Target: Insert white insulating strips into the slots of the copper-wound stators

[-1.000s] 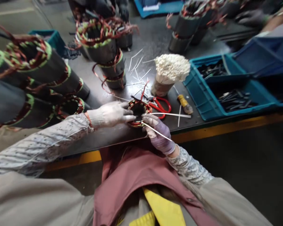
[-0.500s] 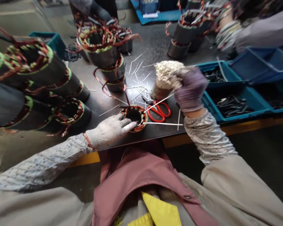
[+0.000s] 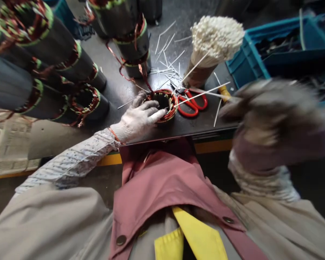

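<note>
My left hand (image 3: 142, 117), in a whitish glove, grips the near left side of a small motor stator (image 3: 172, 115) wound with copper wire. Its fingers lie over the rim towards the bore. Two thin white sticks (image 3: 203, 94) stick out from the stator's right side. Red-handled scissors (image 3: 188, 110) lie right beside it. My right hand (image 3: 271, 119), in a dark purplish glove, is smeared by motion at the table's right front edge. A yellow-ended piece (image 3: 224, 93) shows by its fingertips; whether the hand holds it is unclear.
A thick bundle of white sticks (image 3: 216, 39) stands behind the scissors. Loose white sticks (image 3: 166, 74) are scattered on the dark table (image 3: 168, 43). Stacked stators (image 3: 62, 57) crowd the left, with another stack (image 3: 132, 43) behind mine. Blue bins (image 3: 249, 54) with dark parts stand right.
My right hand has left the bundle of white sticks and swung down to the right. The view has tilted downward. My left hand stays on the stator.
</note>
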Motion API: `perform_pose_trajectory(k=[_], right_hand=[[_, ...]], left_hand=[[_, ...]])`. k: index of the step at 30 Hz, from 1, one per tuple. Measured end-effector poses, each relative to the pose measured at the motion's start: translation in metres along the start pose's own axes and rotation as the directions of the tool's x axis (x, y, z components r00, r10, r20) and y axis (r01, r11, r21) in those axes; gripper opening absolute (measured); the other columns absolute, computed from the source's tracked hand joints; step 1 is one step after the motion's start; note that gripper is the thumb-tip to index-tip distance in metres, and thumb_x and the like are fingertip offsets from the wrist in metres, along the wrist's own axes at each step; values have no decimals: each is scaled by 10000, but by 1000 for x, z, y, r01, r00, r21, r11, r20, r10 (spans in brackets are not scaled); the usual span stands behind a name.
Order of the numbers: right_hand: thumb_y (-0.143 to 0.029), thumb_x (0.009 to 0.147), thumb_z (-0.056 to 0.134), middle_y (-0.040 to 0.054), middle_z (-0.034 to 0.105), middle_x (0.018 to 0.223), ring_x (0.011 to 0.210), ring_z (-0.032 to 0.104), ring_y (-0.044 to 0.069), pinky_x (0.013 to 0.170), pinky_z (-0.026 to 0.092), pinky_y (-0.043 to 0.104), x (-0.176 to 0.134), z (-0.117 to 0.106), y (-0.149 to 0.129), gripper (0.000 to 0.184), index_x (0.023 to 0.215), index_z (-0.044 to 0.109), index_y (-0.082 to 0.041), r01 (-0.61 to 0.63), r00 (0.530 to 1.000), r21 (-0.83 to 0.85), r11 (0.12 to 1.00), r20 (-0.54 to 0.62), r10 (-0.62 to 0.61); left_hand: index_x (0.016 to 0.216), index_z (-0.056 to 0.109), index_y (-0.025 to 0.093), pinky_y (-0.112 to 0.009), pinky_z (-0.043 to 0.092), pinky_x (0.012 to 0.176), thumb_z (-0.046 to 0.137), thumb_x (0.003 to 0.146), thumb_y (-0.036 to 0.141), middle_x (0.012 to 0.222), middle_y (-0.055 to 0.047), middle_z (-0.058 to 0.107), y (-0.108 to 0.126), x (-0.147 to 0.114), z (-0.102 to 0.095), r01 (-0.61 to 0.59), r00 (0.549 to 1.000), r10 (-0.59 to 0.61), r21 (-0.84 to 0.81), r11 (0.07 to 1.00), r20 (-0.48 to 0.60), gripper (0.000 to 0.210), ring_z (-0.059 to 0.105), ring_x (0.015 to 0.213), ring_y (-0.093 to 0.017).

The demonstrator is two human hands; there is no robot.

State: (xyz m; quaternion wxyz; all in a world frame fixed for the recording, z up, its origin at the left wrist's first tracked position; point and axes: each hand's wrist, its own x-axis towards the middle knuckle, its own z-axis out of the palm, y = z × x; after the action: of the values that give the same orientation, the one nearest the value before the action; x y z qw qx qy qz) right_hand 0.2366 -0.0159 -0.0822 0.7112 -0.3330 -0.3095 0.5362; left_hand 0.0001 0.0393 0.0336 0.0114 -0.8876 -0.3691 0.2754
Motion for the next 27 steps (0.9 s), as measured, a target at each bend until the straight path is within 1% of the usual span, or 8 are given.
perform_pose_trajectory(k=[1,2,4,8,17,22,24,27], right_hand=[[-401,912,666,-24,746,940,925,728,186,734,625,319,-26,2,6,179,783,739,-301,99,995,-40,994,31,-97],[-258,889,700,-16,752,998,916,732,177,752,634,310,-48,3,13,73,887,753,-308,174,982,-72,982,89,-168],[-83,875,661,27,744,1109,969,733,179,805,642,308,-82,5,29,289,1066,730,-288,254,946,-99,962,234,-225],[-75,903,610,61,736,1153,1096,702,202,938,614,383,-110,3,49,317,1143,686,-268,281,902,-88,956,364,-232],[-97,939,549,82,709,1210,1134,681,184,964,600,357,-115,6,60,321,1208,640,-246,200,913,-45,979,371,-169],[-140,950,550,82,724,1162,1088,699,178,918,610,328,-99,27,73,228,1120,671,-232,173,941,-65,983,304,-146],[-186,956,556,79,737,1120,1059,709,176,902,611,318,-87,41,83,174,1062,686,-231,219,949,-131,967,258,-180],[-236,962,550,75,751,1056,1017,721,172,893,609,308,-70,57,97,161,1011,702,-230,303,938,-216,928,240,-251]], left_hand=[[1354,584,248,-594,300,1148,516,945,262,1199,-101,709,0,2,2,2,1000,-2,-9,1000,10,415,540,1283,-282],[1358,584,230,-592,315,1139,553,923,287,1207,-117,703,1,4,3,10,1000,-10,-18,1000,15,440,546,1271,-294],[1354,595,208,-586,346,1116,591,894,322,1244,-140,681,6,7,3,51,999,-51,-31,998,9,473,546,1255,-317],[1332,620,201,-566,391,1060,570,898,358,1245,-141,674,16,12,2,120,993,-120,-28,992,-1,465,551,1217,-335],[1342,611,175,-519,393,1060,543,913,377,1244,-140,678,21,12,1,143,989,-144,-18,990,-36,479,557,1193,-324],[1411,538,175,-514,379,1086,557,910,388,1259,-135,668,25,10,-4,170,983,-175,-90,981,-54,544,550,1219,-314],[1456,478,167,-500,382,1097,570,899,379,1266,-128,661,28,8,-3,233,967,-244,-124,964,-80,604,552,1232,-308],[1487,432,176,-457,439,1061,585,877,335,1286,-115,651,32,4,3,372,900,-404,-195,908,-165,648,558,1248,-306]])
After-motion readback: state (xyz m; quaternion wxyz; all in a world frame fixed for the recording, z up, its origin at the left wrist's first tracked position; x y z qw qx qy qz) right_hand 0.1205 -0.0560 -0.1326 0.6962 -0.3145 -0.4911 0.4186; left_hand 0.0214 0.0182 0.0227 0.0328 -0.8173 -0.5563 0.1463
